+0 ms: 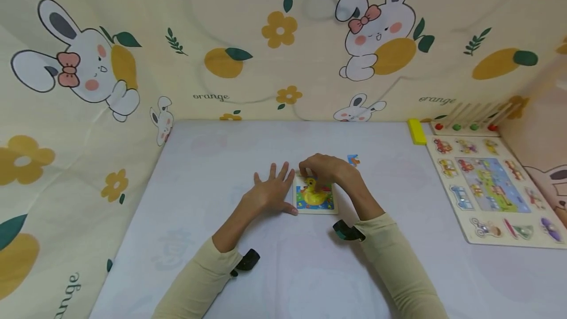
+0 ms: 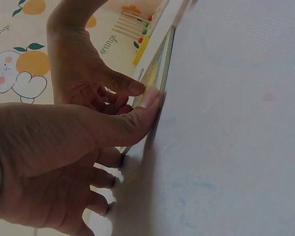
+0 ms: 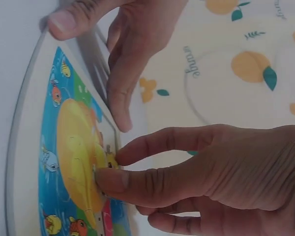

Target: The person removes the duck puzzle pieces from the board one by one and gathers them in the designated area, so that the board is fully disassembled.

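A small square duck jigsaw puzzle [image 1: 313, 206] in a pale frame lies on the white table, a yellow duck on blue water with fish around it. My left hand [image 1: 271, 193] lies beside its left edge, fingers spread, the thumb [image 2: 148, 98] resting on the frame's near left corner. Over the upper part of the puzzle, my right hand [image 1: 327, 167] pinches a yellow puzzle piece [image 3: 111, 160] between thumb and index finger, right at the duck's head. The fingers hide part of that piece. A loose blue and orange puzzle piece [image 1: 353, 160] lies just beyond the right wrist.
On the right lies a large wooden vehicle puzzle board [image 1: 452, 196]. Behind it stand a wooden rack [image 1: 465, 129] with pegs and red and green beads, and a yellow block [image 1: 416, 132]. A patterned cloth [image 1: 248, 28] with rabbits and oranges rises at the table's back edge.
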A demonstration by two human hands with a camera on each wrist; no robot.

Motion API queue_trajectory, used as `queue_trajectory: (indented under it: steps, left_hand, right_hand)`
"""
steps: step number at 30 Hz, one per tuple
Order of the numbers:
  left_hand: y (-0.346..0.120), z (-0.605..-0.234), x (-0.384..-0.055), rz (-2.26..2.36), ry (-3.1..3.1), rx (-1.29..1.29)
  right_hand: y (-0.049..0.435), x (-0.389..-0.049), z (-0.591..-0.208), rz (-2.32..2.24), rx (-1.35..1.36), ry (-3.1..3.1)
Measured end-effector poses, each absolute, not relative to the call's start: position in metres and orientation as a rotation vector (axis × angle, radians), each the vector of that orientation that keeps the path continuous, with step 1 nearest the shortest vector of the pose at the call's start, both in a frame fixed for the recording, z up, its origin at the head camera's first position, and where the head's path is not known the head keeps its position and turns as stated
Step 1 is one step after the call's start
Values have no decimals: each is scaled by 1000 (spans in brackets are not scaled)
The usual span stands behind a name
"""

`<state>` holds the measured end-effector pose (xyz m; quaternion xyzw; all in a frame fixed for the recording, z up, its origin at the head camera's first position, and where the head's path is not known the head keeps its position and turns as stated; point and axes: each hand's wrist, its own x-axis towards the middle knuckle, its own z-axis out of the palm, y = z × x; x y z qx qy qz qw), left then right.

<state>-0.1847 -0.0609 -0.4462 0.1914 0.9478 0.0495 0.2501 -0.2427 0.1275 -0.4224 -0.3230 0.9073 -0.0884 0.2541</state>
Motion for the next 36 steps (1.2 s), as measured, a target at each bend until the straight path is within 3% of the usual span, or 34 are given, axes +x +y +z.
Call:
queue_trajectory:
  steps: [36]
  left_hand:
    - [-62,-446,-183,145,2588,519]
  right_hand:
    - [127,-244,-428,-173,-856,2488]
